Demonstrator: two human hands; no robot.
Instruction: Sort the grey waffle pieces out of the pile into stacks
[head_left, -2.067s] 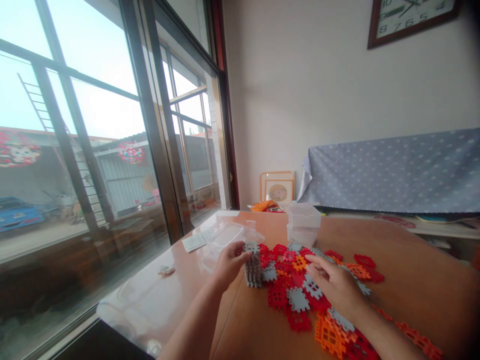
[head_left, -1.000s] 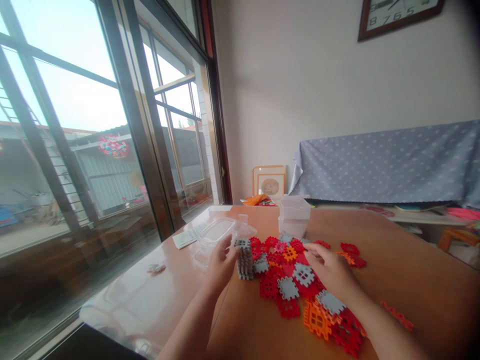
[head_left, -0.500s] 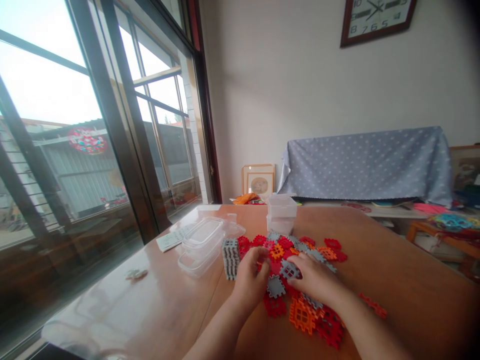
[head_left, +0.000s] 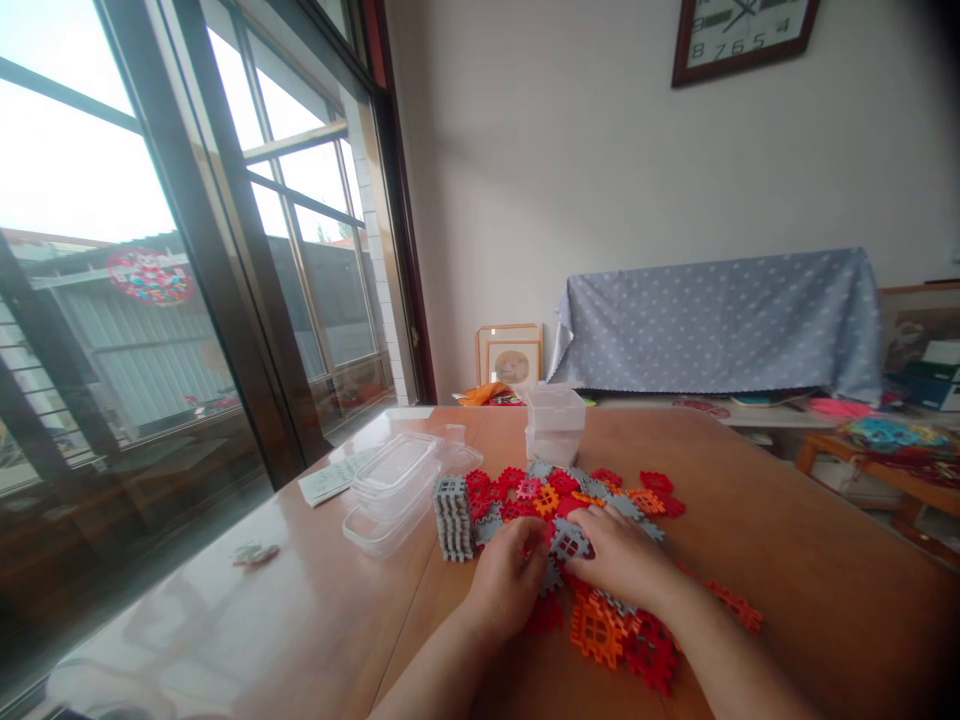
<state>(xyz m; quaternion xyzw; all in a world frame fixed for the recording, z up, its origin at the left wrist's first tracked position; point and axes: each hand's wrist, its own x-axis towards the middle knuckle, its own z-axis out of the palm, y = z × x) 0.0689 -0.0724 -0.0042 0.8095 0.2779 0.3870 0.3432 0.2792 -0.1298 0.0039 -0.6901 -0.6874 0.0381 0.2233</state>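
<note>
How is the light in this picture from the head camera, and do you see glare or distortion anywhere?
In the head view, the window is blown out to white, glare lies across the varnished wooden table beside it, the wide lens bends the frame lines, and the interlocking plastic tiles stay fairly sharp.

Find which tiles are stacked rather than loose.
The gray plastic tile stack: tiles packed together on edge in one block, just left of the left hand. The red, orange and gray tiles beside it lie loose in a flat pile.
</note>
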